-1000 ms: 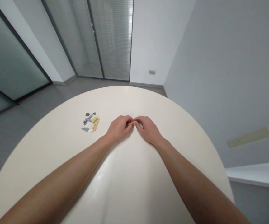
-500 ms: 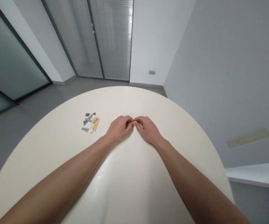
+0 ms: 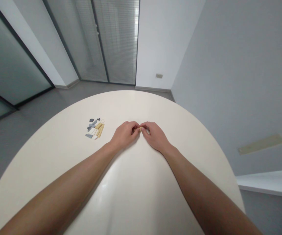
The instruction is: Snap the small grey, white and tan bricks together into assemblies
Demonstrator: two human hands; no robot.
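My left hand [image 3: 125, 134] and my right hand [image 3: 155, 135] meet over the middle of the white table [image 3: 131, 195]. Between their pinched fingertips is a small tan piece [image 3: 140, 129], like a toy building brick; most of it is hidden by the fingers. Both hands are closed on it, thumbs toward me. To the left, apart from my left hand, lies a loose group of small tan bricks [image 3: 100, 130], dark grey pieces [image 3: 91, 120] and a blue-grey piece [image 3: 89, 136], with some thin white parts among them.
The table's rounded far edge [image 3: 128, 91] lies beyond my hands. Past it stand a glass partition [image 3: 121, 42] with blinds and a white wall bearing a socket plate [image 3: 159, 75]. A grey wall [image 3: 241, 81] rises at the right.
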